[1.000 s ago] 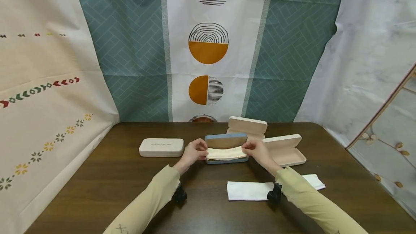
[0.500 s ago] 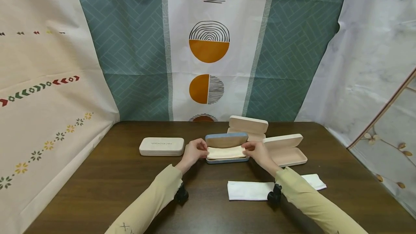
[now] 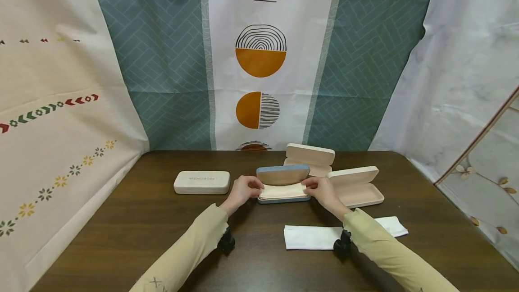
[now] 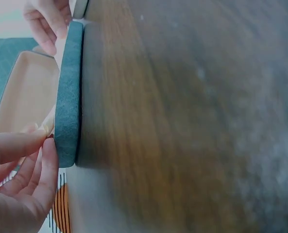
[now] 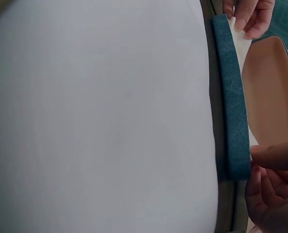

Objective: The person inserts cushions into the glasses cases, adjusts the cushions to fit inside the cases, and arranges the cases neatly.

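A folded cream cloth (image 3: 282, 191) lies along the lower half of an opened blue glasses case (image 3: 284, 201), whose tan-lined lid stands up behind it. My left hand (image 3: 241, 193) pinches the cloth's left end between thumb and fingertips, right at the case's rim. At the other end my right hand (image 3: 324, 193) pinches the cloth's right corner. From the left wrist view, the blue case's front wall (image 4: 69, 97) hides most of the cloth. The right wrist view shows both hands at the two ends of the case, with a strip of cloth (image 5: 240, 46) above its edge.
A closed white glasses case (image 3: 201, 183) sits to the left. Two opened white cases with pink-beige linings, one behind (image 3: 310, 159) and one at the right (image 3: 358, 188), stand close to the blue case. A folded white cloth (image 3: 310, 238) lies in front, partly under the right forearm.
The cloth, held sagging between both hands a second ago, has settled lower and flatter into the blue case. My left hand has shifted slightly right over the case's end.
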Tool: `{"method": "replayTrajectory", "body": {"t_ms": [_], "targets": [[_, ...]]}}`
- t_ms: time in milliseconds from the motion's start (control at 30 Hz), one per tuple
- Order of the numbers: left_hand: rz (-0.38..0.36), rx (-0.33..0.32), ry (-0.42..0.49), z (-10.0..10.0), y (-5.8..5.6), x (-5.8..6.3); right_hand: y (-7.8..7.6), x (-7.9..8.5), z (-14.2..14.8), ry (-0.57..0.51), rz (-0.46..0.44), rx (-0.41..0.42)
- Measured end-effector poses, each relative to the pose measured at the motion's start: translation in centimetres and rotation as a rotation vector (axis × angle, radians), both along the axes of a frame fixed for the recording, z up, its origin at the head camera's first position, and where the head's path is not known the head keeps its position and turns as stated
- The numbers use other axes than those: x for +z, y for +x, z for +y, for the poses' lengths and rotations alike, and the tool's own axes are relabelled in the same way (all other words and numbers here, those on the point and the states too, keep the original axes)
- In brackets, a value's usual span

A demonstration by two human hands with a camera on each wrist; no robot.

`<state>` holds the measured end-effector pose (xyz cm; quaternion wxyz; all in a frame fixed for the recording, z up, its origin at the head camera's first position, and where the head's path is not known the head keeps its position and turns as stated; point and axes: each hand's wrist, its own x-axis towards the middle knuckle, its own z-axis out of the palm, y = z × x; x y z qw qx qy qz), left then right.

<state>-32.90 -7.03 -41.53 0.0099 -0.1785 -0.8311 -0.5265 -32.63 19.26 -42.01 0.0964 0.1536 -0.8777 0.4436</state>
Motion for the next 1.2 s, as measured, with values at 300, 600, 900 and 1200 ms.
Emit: {"method": "replayTrajectory", "body": {"t_ms": [300,600,900,1200], "targets": [[0.078,0.015,-0.145,0.2,0.0,0.4,0.1,0.0,-0.3,0.009,0.003,0.007],[0.148,0.003,-0.224,0.2,0.0,0.5,0.0,0.0,-0.2,0.09,0.01,-0.029],[0.078,0.063,-0.191,-0.4,0.0,0.7,0.8,0.0,-0.5,0.166,0.124,-0.059],[0.011,0.092,-0.147,-0.8,0.1,0.5,1.4,0.3,-0.7,0.165,0.049,-0.064]]}}
